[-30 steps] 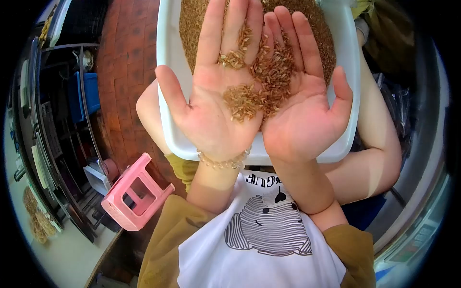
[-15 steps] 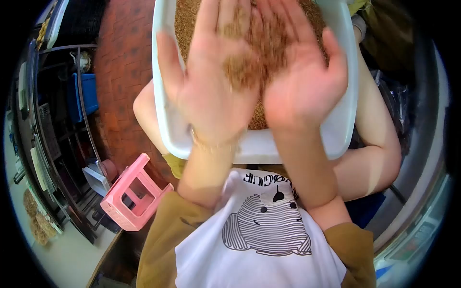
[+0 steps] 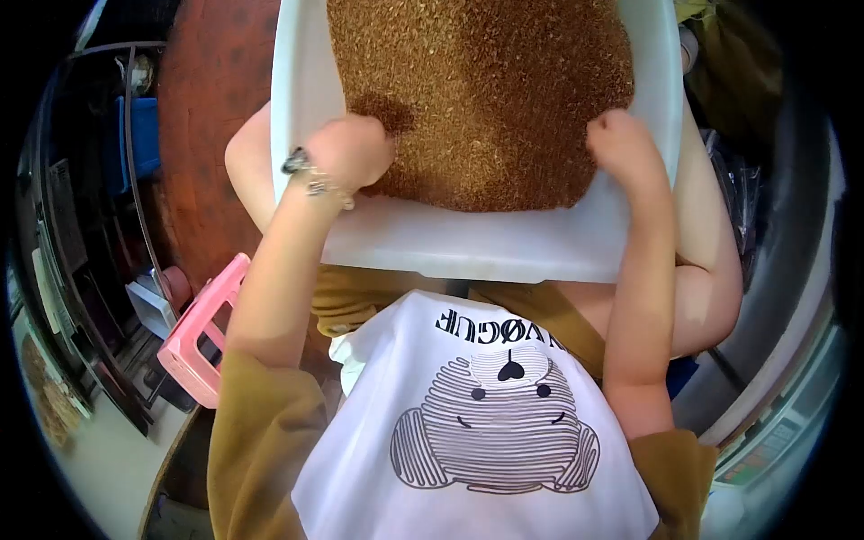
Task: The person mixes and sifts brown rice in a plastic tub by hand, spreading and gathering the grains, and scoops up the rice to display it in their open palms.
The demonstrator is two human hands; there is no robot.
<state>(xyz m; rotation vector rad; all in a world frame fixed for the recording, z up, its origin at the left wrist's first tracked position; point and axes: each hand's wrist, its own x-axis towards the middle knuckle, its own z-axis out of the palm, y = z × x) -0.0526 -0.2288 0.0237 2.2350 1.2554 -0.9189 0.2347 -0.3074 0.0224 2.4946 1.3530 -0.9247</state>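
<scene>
A white plastic tub [image 3: 486,256] holds a wide bed of loose brown, grain-like bits [image 3: 486,117]. My left hand [image 3: 351,151], with bracelets at the wrist, is curled closed at the near left edge of the bed, beside a darker hollow. Across the tub, my right hand [image 3: 623,148] is also closed, its knuckles up, at the right edge of the bits. The backs of both hands face me, so whatever lies inside the fingers is hidden.
The tub rests between my bent legs [image 3: 702,216]. On the left stand a pink plastic stool [image 3: 189,360], a metal rack [image 3: 144,180] and a blue bin [image 3: 139,144] over a red tiled floor [image 3: 211,135]. A black plastic bag [image 3: 742,193] is at the right.
Both hands were together, palms up and open, over the middle with brown bits on them. They have parted to opposite sides, turned over and closed; the bits left the palms.
</scene>
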